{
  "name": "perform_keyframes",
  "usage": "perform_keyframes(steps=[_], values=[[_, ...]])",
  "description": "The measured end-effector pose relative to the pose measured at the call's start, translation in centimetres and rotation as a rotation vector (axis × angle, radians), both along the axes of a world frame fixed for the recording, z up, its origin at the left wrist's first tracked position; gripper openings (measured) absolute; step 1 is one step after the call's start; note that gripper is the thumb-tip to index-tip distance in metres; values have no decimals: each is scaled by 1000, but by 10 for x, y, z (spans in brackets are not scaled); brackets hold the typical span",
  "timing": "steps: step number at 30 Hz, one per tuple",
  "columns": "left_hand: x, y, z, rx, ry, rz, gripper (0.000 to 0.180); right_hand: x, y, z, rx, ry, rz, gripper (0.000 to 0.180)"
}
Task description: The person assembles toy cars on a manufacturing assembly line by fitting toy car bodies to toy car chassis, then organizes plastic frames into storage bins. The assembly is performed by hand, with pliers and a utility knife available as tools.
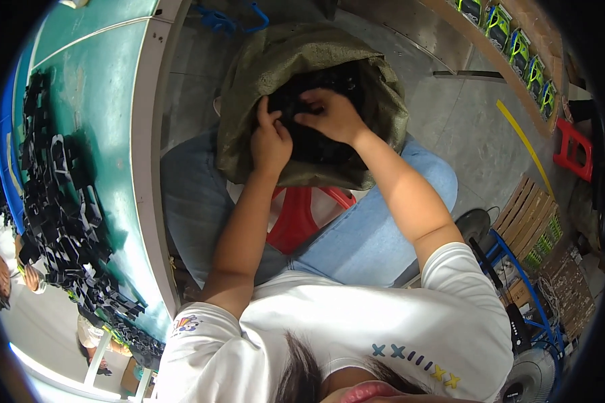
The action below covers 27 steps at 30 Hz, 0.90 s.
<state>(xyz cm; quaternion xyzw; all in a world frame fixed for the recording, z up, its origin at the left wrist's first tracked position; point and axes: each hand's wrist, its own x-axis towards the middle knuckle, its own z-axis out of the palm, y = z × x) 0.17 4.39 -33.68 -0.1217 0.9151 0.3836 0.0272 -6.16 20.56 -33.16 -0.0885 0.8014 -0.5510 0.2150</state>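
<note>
Both hands, left [270,142] and right [331,115], dig in the sack [249,80], fingers curled on black parts [316,144]; many already lie on the table [114,134].

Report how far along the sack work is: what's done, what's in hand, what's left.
Done: a long heap of black plastic parts already lies spread along the green table. In hand: both the left hand and right hand are down in the mouth of the olive woven sack on the lap, gripping dark pieces inside. Left: the sack looks still well filled; how much remains cannot be told.
</note>
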Motion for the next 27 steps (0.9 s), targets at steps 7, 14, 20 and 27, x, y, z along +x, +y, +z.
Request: perform_keyframes(steps=[7,14,20,27], values=[[14,24,14,-73,64,-210,57,9,-2,-16,348,-73,-15,46],[6,-9,-35,-109,-168,92,69,-19,28,-21,406,-135,-110,53],[-18,-4,-61,73,-344,214,108,-21,41,-82,297,-292,-520,75],[6,3,-63,-59,-469,101,128,0,8,-63,492,-417,-257,96]])
